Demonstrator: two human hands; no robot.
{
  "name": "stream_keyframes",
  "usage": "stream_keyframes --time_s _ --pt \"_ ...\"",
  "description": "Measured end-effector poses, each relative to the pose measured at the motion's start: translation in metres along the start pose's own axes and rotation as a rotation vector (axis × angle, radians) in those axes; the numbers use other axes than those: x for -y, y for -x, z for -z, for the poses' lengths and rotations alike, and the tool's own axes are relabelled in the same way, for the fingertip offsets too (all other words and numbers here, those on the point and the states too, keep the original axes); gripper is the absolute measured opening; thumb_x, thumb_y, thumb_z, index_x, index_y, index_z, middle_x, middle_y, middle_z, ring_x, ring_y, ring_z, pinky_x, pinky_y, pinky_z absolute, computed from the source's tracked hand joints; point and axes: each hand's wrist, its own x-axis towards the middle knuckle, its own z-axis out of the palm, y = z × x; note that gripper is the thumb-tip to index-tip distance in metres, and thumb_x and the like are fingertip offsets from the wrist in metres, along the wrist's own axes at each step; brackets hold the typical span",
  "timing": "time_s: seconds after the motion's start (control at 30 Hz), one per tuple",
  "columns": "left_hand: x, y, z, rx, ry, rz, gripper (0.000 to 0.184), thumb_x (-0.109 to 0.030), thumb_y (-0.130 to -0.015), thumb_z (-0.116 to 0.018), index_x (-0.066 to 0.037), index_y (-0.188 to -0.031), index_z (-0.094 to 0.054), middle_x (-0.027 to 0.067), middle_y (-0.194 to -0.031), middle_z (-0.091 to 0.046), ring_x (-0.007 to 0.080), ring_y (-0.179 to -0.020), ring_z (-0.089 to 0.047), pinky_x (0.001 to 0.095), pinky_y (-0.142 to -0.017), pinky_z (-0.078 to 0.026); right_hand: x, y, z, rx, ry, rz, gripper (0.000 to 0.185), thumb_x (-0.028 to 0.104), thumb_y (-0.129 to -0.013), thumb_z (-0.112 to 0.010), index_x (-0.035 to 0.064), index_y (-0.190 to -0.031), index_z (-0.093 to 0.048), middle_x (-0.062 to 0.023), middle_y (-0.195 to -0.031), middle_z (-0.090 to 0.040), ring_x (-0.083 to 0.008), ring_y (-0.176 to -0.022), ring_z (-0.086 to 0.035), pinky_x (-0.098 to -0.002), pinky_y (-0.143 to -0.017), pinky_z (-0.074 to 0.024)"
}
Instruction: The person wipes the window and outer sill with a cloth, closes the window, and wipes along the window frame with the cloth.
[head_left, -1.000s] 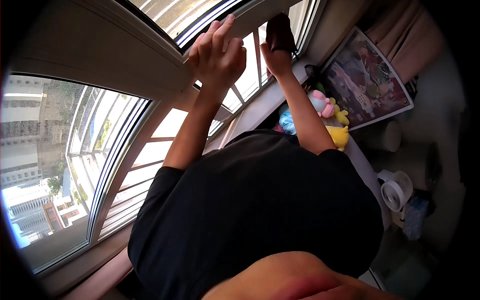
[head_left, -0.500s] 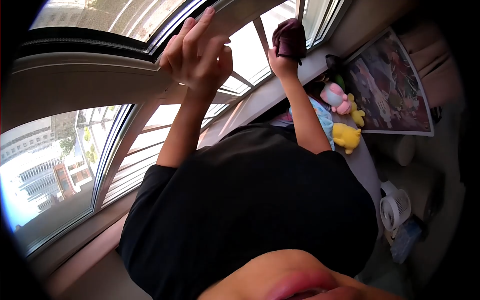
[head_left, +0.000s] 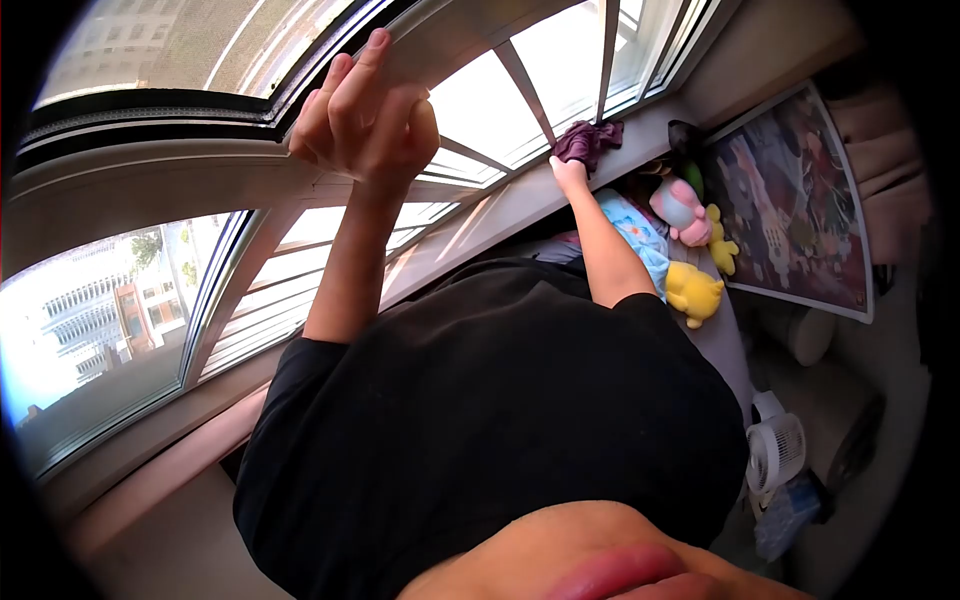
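My left hand (head_left: pixel 365 125) is raised at the window frame (head_left: pixel 150 165), its fingers apart, two of them stretched up along the frame's dark edge; nothing shows in it. My right hand (head_left: pixel 570 172) is closed on a crumpled dark purple cloth (head_left: pixel 588 143), low beside the window sill (head_left: pixel 645 130). The cloth lies against the sill's inner side near the foot of the window bars (head_left: pixel 525 90). How the cloth is gripped underneath is hidden.
Right of my right arm are a pink and white plush toy (head_left: pixel 680 210), a yellow plush toy (head_left: pixel 693 292) and a blue cloth (head_left: pixel 635 235). A large picture (head_left: pixel 790 200) leans behind them. Lower right stands a white fan (head_left: pixel 777 452). Buildings show through the left pane (head_left: pixel 110 320).
My right hand has moved down with the purple cloth, from up at the window bars to the sill. My left hand has shifted left along the window frame.
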Motion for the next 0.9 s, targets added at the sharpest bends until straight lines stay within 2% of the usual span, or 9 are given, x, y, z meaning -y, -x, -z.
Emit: stream_keyframes --time_s 0.03,0.13,0.3,0.37,0.43,0.57,0.6,0.73,0.9 --pt "0.001 0.0 0.0 0.011 0.002 -0.004 0.025 -0.017 -0.078 -0.063 -0.028 -0.058 -0.054 -0.0097 -0.124 -0.074 0.0171 -0.11 -0.06 0.0352 -0.096 -0.032 0.008 -0.003 -0.003 0.001 -0.003 0.01 0.048 0.038 -0.085 -0.069 -0.0095 -0.085 -0.07 -0.0258 -0.085 -0.072 -0.0388 -0.083 -0.07 -0.0453 -0.08 -0.0529" --pt "0.002 0.004 -0.005 -0.004 -0.009 0.001 0.024 -0.019 -0.08 -0.065 -0.027 -0.06 -0.055 -0.0109 -0.124 -0.073 0.0156 -0.112 -0.059 0.0346 -0.096 -0.033 0.041 0.01 0.009 0.073 -0.507 -0.141 0.04 0.022 -0.084 -0.071 0.008 -0.055 -0.047 0.0075 -0.059 -0.041 -0.0078 -0.053 -0.036 -0.0313 -0.053 -0.0308" --pt "0.0 -0.002 0.004 0.027 -0.024 0.006 0.025 -0.025 -0.082 -0.067 -0.027 -0.061 -0.054 -0.0127 -0.124 -0.072 0.0125 -0.114 -0.059 0.0334 -0.096 -0.035 0.082 0.041 0.028 0.094 -0.572 0.103 0.023 0.011 -0.088 -0.063 0.0014 -0.07 -0.051 -0.0007 -0.072 -0.051 -0.0131 -0.069 -0.05 -0.0315 -0.067 -0.0438" --pt "0.002 -0.001 0.002 0.014 0.03 0.018 0.024 -0.026 -0.082 -0.067 -0.027 -0.061 -0.055 -0.013 -0.124 -0.072 0.0115 -0.115 -0.059 0.0335 -0.096 -0.035 0.085 0.042 0.035 0.139 -0.609 0.22 0.012 0.007 -0.089 -0.061 -0.0043 -0.089 -0.06 -0.0065 -0.089 -0.061 -0.017 -0.086 -0.059 -0.0307 -0.084 -0.049" --pt "-0.001 -0.004 0.002 -0.041 -0.012 0.019 0.023 -0.027 -0.082 -0.067 -0.027 -0.063 -0.056 -0.0128 -0.124 -0.072 0.0114 -0.114 -0.06 0.0336 -0.096 -0.036 0.131 0.064 0.055 0.097 -0.638 0.431 0.048 0.002 -0.09 -0.054 -0.0101 -0.136 -0.051 -0.0182 -0.136 -0.057 -0.0296 -0.135 -0.049 -0.0341 -0.119 -0.0301" --pt "-0.001 -0.005 0.004 -0.051 0.044 0.034 0.019 -0.024 -0.08 -0.069 -0.025 -0.065 -0.058 -0.0109 -0.125 -0.072 0.0138 -0.116 -0.062 0.0335 -0.098 -0.037 0.211 0.101 0.105 0.121 -0.654 0.548 0.053 -0.008 -0.085 -0.046 -0.0054 -0.138 -0.051 -0.0136 -0.109 -0.063 -0.018 -0.073 -0.066 -0.0315 -0.073 -0.0571" --pt "-0.001 -0.005 0.007 -0.063 0.051 0.038 0.019 -0.024 -0.08 -0.069 -0.025 -0.065 -0.058 -0.0109 -0.125 -0.072 0.0138 -0.116 -0.062 0.0335 -0.098 -0.037 0.231 0.106 0.113 0.084 -0.69 0.713 0.057 -0.01 -0.082 -0.045 -0.0027 -0.139 -0.05 -0.0085 -0.096 -0.059 -0.0092 -0.05 -0.051 -0.0258 -0.05 -0.0484" --pt "-0.001 -0.008 0.016 -0.016 0.166 0.081 0.017 -0.022 -0.08 -0.07 -0.023 -0.067 -0.059 -0.0081 -0.13 -0.07 0.0154 -0.119 -0.062 0.0338 -0.098 -0.037 0.309 0.134 0.137 0.183 -0.754 0.859 0.072 -0.014 -0.079 -0.044 0.0023 -0.15 -0.046 -0.0028 -0.108 -0.061 -0.0067 -0.078 -0.06 -0.0231 -0.054 -0.0486" --pt "0.002 -0.009 0.027 0.067 0.256 0.092 0.014 -0.019 -0.08 -0.07 -0.02 -0.069 -0.06 -0.0052 -0.136 -0.068 0.0165 -0.125 -0.06 0.035 -0.103 -0.038 0.3 0.118 0.122 0.156 -0.643 0.741 0.06 -0.011 -0.087 -0.046 0.0003 -0.146 -0.045 -0.0076 -0.115 -0.062 -0.0102 -0.079 -0.066 -0.0247 -0.061 -0.052"
